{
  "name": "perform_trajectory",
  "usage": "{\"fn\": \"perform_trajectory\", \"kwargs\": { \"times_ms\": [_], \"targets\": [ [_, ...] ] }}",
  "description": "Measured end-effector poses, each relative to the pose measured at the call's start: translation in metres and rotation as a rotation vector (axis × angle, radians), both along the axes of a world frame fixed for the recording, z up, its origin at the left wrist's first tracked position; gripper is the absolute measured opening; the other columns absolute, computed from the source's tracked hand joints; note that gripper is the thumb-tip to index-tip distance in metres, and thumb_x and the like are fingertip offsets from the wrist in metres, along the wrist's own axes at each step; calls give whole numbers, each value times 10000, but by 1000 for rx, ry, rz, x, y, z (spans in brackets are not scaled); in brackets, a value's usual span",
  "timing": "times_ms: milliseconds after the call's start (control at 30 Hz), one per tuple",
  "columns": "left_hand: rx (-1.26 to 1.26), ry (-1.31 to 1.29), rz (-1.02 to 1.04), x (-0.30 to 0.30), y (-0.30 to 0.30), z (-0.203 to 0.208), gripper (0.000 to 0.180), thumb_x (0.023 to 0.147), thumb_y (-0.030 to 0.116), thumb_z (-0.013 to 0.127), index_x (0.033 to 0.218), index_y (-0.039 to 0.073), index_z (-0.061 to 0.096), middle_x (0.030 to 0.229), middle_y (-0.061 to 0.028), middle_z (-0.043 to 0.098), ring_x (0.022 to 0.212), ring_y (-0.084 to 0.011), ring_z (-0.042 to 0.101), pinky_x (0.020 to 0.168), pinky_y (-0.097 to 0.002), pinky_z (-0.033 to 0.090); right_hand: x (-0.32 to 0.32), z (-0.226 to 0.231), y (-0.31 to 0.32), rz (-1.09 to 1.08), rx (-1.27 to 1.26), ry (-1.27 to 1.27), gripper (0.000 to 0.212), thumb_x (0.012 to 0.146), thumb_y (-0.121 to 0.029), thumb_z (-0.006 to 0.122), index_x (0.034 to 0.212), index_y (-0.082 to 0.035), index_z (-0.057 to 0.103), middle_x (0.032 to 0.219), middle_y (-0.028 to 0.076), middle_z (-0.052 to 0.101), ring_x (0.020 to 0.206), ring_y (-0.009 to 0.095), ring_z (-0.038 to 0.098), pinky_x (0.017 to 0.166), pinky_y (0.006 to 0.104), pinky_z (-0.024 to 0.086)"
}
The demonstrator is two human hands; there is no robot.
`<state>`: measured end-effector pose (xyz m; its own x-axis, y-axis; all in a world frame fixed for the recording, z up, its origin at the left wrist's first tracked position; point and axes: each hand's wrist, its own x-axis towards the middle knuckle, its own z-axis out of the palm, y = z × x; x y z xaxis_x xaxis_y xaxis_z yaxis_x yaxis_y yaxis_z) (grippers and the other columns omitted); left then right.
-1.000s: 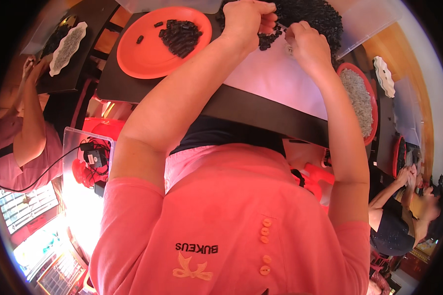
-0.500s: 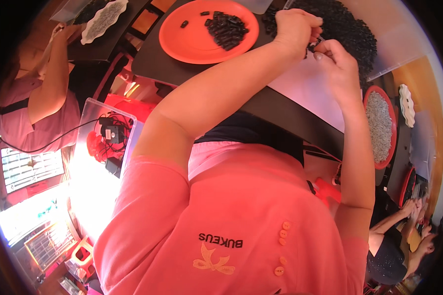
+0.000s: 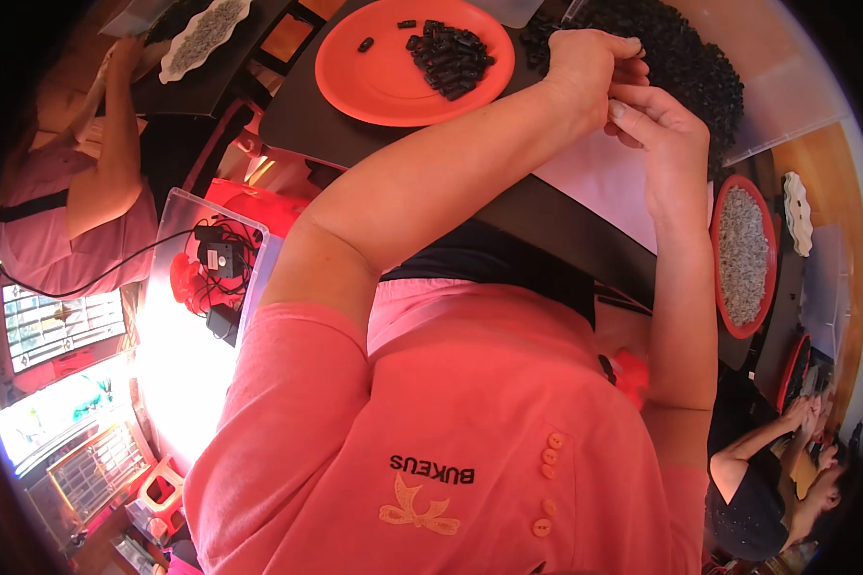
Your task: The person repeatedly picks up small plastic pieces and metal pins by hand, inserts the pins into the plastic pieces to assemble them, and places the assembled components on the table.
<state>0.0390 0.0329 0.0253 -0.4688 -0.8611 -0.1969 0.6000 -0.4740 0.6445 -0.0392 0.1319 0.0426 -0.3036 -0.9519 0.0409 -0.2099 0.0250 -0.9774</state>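
Observation:
My left hand [image 3: 587, 75] and my right hand [image 3: 669, 134] meet above a white sheet [image 3: 594, 177] on the dark table. Both have closed fingers, the right thumb pressed toward its index finger. What they hold, if anything, is hidden behind the fingers. Just beyond them lies a large heap of small black parts [image 3: 705, 91], partly in a clear plastic bin [image 3: 801, 105]. Left of my left forearm sits an orange-red plate [image 3: 364, 86]. A cluster of short black cylindrical parts [image 3: 451, 62] rests on its right half, with a few loose ones apart.
At the right stands a red dish [image 3: 741, 333] full of small silvery pieces, beside a white scalloped dish [image 3: 797, 216]. Below left, a clear box [image 3: 259, 228] holds cables and a black adapter. Other people work at the left [image 3: 96, 201] and right [image 3: 762, 489].
Both hands have shifted slightly right and nearer. The right fingers have curled in closer to the left hand, and a dark bit seen between the hands before is now hidden.

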Motion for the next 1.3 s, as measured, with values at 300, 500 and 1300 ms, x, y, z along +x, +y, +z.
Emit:
{"fn": "perform_trajectory", "kwargs": {
  "times_ms": [300,500,1300],
  "targets": [
    [27,90,-92,-4,2,-8,90,874,43,649,849,-43,648,774,-144,646,713,-243,634,642,-386,563,4,-16,12,-3,-275,144,83,808,24,675,886,-1,682,813,-10,636,754,65,567,696,208,445],
    [-67,12,-127,-2,7,-7,100,882,52,658,861,-45,647,776,-142,647,707,-236,628,643,-381,558,6,-22,13,-45,-487,283,98,783,32,673,877,6,672,784,8,648,718,73,575,663,230,464],
    [-433,-289,-219,-9,13,-10,119,921,66,618,866,-31,659,721,-72,631,636,-157,575,606,-289,470,-69,19,-3,-66,-159,-123,137,823,75,609,944,18,636,807,62,655,686,133,647,611,246,528]
  ]
}}
